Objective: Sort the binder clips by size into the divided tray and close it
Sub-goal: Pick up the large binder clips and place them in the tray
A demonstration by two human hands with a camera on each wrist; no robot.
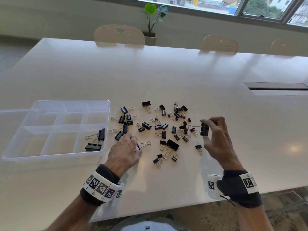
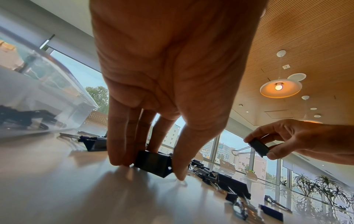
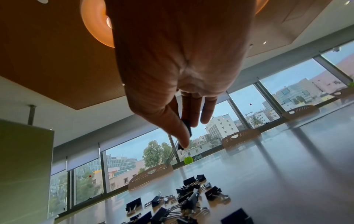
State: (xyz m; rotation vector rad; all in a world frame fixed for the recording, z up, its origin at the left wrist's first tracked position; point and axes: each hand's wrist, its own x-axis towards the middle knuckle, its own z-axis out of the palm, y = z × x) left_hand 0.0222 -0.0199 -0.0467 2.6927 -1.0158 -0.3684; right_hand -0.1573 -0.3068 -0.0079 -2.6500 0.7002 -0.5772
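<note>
Black binder clips (image 1: 162, 126) of several sizes lie scattered on the white table (image 1: 166, 77). A clear divided tray (image 1: 106, 104) sits at the left, its lid (image 1: 10, 117) open to the left. Two large clips (image 1: 98, 139) lie in its near right compartment. My left hand (image 1: 125, 150) pinches a large clip (image 2: 153, 162) against the tabletop, thumb on one side, fingers on the other; its wire handles (image 1: 145, 144) stick out to the right. My right hand (image 1: 216, 139) holds another large clip (image 1: 204, 129) in the air between thumb and forefinger, handles pointing left.
Beige chairs (image 1: 119, 35) stand along the far table edge, with a potted plant (image 1: 152, 20) behind. A cable slot (image 1: 275, 85) is set into the table at the right. The near table edge runs just below my wrists.
</note>
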